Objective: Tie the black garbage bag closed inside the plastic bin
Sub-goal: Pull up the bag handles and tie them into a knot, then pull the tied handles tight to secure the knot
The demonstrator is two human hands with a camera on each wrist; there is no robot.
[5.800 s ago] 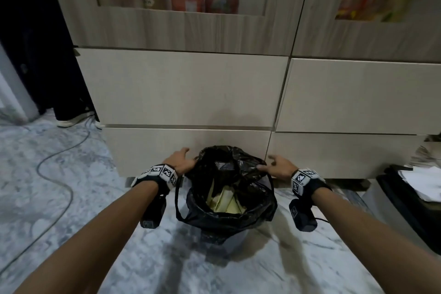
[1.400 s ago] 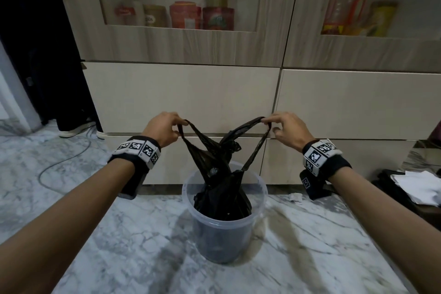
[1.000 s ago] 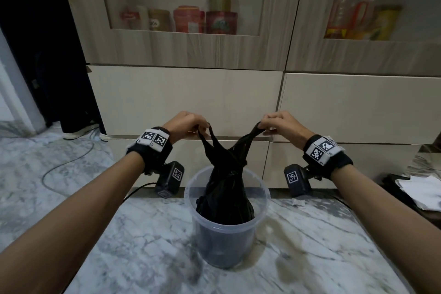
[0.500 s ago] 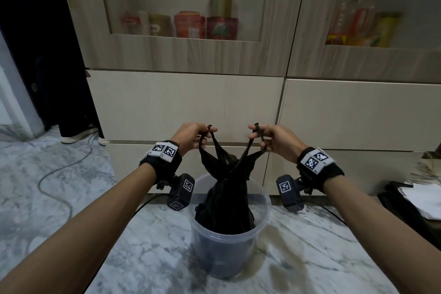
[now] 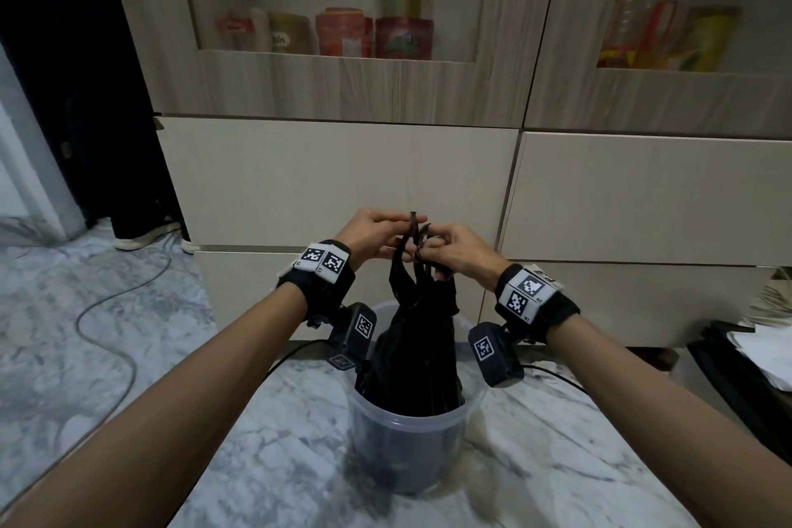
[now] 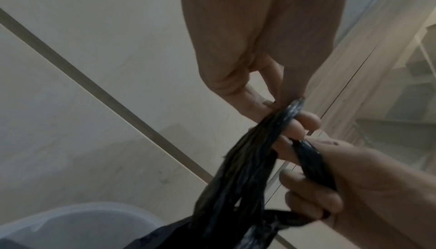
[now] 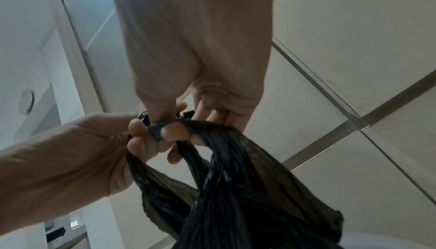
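The black garbage bag (image 5: 413, 356) stands in a clear plastic bin (image 5: 407, 467) on the marble floor, its top drawn up into two twisted handles. My left hand (image 5: 379, 229) pinches one handle (image 6: 291, 112) between thumb and fingers. My right hand (image 5: 448, 249) grips the other handle (image 6: 311, 165) with curled fingers. The hands touch above the bin and the handles cross between them. In the right wrist view, the left hand's fingers (image 7: 141, 141) curl round black plastic next to my right hand (image 7: 186, 111). The bag's contents are hidden.
A cabinet with pale drawer fronts (image 5: 334, 180) stands close behind the bin. A cable (image 5: 107, 313) snakes over the floor at the left. A dark bag with papers (image 5: 754, 360) lies at the right. Jars and bottles sit behind glass doors above.
The bag's edges were lifted off the bin rim and pulled up into two handles. Over the last second my hands moved together until they meet, and the handles now cross.
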